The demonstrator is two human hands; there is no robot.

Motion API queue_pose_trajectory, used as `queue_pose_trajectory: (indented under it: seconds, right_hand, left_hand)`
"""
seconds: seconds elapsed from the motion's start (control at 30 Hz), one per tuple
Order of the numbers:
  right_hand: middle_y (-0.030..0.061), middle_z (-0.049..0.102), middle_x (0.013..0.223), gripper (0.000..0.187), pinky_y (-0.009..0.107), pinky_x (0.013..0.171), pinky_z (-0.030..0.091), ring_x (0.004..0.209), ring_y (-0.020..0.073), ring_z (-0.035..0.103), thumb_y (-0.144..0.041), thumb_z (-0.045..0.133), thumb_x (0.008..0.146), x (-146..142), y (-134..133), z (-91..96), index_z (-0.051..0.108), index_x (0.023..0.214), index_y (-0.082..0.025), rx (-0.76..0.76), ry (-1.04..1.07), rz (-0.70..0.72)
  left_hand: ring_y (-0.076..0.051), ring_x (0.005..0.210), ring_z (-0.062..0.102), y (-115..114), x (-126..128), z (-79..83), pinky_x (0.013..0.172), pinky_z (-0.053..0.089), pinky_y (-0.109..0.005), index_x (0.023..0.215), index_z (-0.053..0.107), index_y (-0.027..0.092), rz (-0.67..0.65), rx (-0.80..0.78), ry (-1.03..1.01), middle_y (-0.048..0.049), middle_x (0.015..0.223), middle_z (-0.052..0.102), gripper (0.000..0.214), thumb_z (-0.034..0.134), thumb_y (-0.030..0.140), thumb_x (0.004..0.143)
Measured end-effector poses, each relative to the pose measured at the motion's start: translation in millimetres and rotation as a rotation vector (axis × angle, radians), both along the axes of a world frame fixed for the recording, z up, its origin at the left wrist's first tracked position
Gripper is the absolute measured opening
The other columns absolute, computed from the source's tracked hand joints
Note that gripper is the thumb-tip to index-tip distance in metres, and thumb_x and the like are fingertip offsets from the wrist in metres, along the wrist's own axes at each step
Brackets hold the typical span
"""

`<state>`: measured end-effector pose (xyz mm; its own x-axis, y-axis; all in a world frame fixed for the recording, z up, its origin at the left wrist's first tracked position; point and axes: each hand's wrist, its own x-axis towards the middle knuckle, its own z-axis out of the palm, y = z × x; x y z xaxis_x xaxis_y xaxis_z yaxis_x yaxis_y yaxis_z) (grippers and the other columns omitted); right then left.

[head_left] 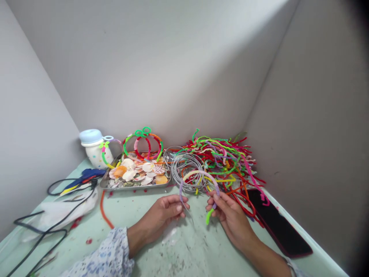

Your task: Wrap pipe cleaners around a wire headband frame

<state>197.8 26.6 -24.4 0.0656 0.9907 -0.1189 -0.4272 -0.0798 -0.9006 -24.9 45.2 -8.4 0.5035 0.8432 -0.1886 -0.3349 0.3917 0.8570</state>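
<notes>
Between my hands arches a wire wrapped in pipe cleaner (198, 173), lilac, cream and pink along its curve. My left hand (165, 211) is closed, thumb and fingers pinching the arch's left end, where a bare bit of wire sticks out. On the other side my right hand (230, 217) grips the lilac right end between thumb and fingers. A bright green pipe cleaner tail (209, 216) pokes out below those fingers. Just behind the arch lies a coil of silver wire (184, 169).
A metal tray (135, 188) of seashells (129, 175) has fuzzy colored hoops (124, 146) on it. Left stand a white bottle (98, 156) and black cables (43, 234). A pipe cleaner heap (227, 154) is back right, beside a black phone-like slab (282, 227). Walls enclose the table.
</notes>
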Motion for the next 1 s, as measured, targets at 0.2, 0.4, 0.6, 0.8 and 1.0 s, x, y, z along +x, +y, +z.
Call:
queue_pose_trajectory:
  seconds: [0.2,0.4,0.6,0.8,1.0]
  right_hand:
    - [0.0024,0.067,0.075,0.03,0.017,0.053,0.052,0.066,0.0122,0.063,-0.037,0.08,0.074,-1.2,1.2,-1.5,0.07,0.093,-0.016,-0.044,0.049,0.053]
    - [0.0025,0.067,0.076,0.029,0.016,0.054,0.052,0.067,0.0121,0.064,-0.037,0.079,0.076,0.4,1.0,-6.2,0.07,0.094,-0.015,-0.065,0.052,0.077]
    - [0.0032,0.068,0.077,0.028,0.018,0.055,0.052,0.069,0.0135,0.065,-0.037,0.078,0.076,-0.4,1.2,-5.0,0.07,0.092,-0.015,-0.063,0.052,0.087]
    - [0.0042,0.069,0.076,0.026,0.02,0.057,0.052,0.069,0.0151,0.066,-0.035,0.078,0.075,-1.4,0.2,-1.9,0.072,0.09,-0.015,-0.069,0.08,0.09]
    - [0.0058,0.071,0.078,0.023,0.023,0.06,0.053,0.071,0.0175,0.068,-0.031,0.076,0.074,-0.4,0.6,-0.9,0.074,0.09,-0.015,-0.06,0.099,0.087]
  left_hand:
    - [-0.008,0.066,0.058,1.7,0.9,-3.9,0.066,0.043,-0.02,0.09,0.074,0.01,0.01,-0.013,-0.001,-0.0069,0.086,0.067,0.026,0.08,0.029,0.074]
    - [-0.008,0.065,0.058,3.8,-0.6,-4.9,0.067,0.045,-0.019,0.088,0.072,0.009,0.042,-0.055,-0.056,-0.0073,0.085,0.067,0.02,0.077,0.026,0.078]
    - [-0.008,0.064,0.056,2.2,0.2,-4.3,0.064,0.044,-0.019,0.077,0.068,0.011,0.069,-0.036,-0.052,-0.0055,0.081,0.066,0.019,0.078,0.026,0.077]
    - [-0.008,0.063,0.054,3.7,-0.5,-6.1,0.062,0.042,-0.019,0.077,0.067,0.011,0.097,-0.016,-0.05,-0.0041,0.08,0.065,0.018,0.078,0.026,0.077]
    - [-0.007,0.061,0.054,6.0,-0.4,-7.5,0.061,0.043,-0.018,0.078,0.068,0.011,0.143,-0.04,-0.049,-0.0045,0.082,0.067,0.017,0.078,0.025,0.077]
